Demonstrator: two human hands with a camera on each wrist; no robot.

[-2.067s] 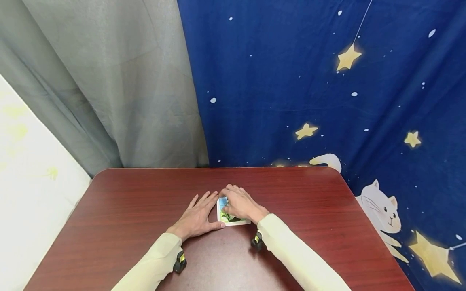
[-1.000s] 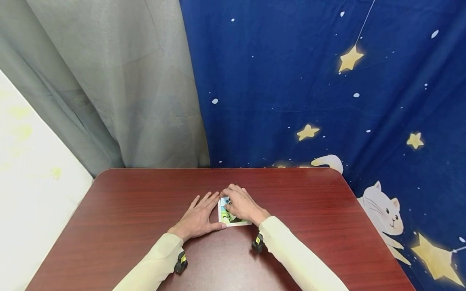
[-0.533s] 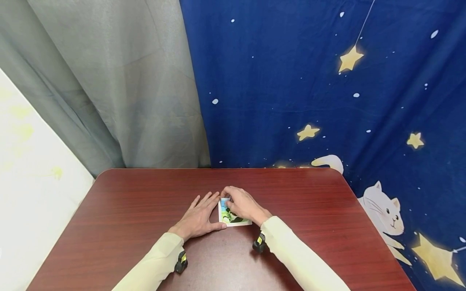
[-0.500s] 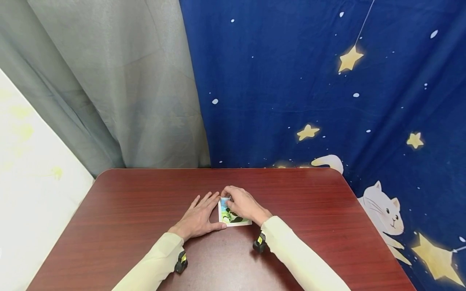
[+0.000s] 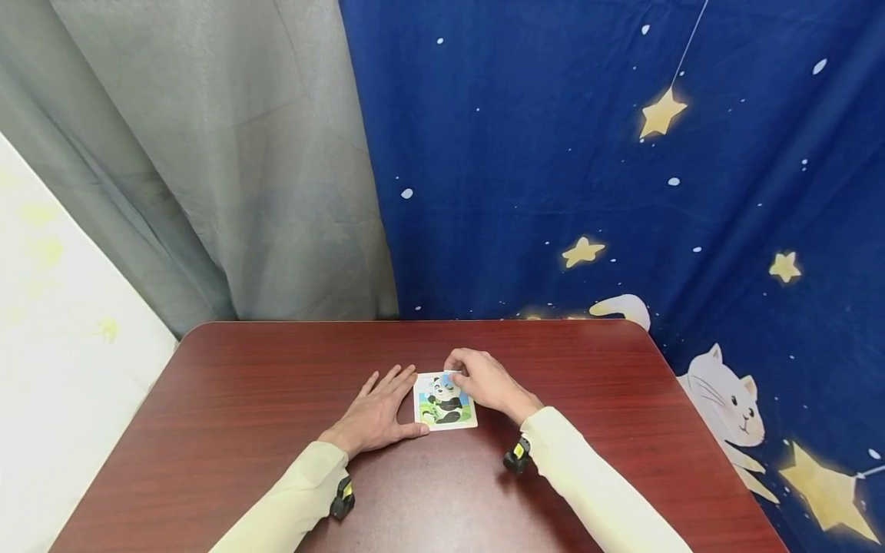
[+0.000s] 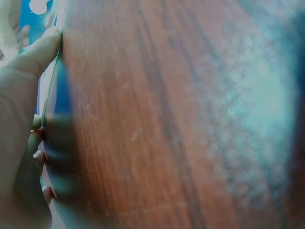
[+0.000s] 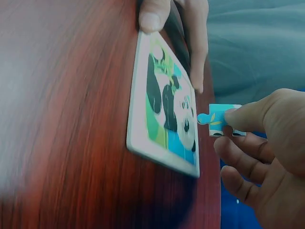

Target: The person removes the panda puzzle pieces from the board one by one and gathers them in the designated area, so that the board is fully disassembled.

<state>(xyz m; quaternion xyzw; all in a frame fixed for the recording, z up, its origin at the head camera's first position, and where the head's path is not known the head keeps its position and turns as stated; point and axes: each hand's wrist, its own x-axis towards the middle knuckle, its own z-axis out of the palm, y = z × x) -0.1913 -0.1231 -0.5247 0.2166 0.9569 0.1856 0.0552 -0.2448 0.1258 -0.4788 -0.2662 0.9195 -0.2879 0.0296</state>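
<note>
A small square panda jigsaw puzzle in a white tray [image 5: 452,427] lies flat on the table. My left hand [image 5: 369,418] is spread palm down along its left side, fingertips at the far left corner and thumb at the near left corner. Just over the far edge, my right hand [image 5: 484,380] pinches a blue puzzle piece [image 7: 217,119] with a rounded tab and a yellow leaf print between thumb and fingers. Where the picture's upper left corner lies, a pale patch [image 5: 424,382] shows. The panda's face and body [image 5: 449,403] are visible in the tray.
The dark red wooden table [image 5: 276,384] has rounded far corners. Behind it hang a grey curtain [image 5: 297,192] and a blue curtain [image 5: 518,153] with stars and a cat. A white surface [image 5: 62,346] stands at the left.
My right hand has moved right from over the tray's upper left to its far edge, now with the blue puzzle piece, uncovering the panda picture. The left hand stays put.
</note>
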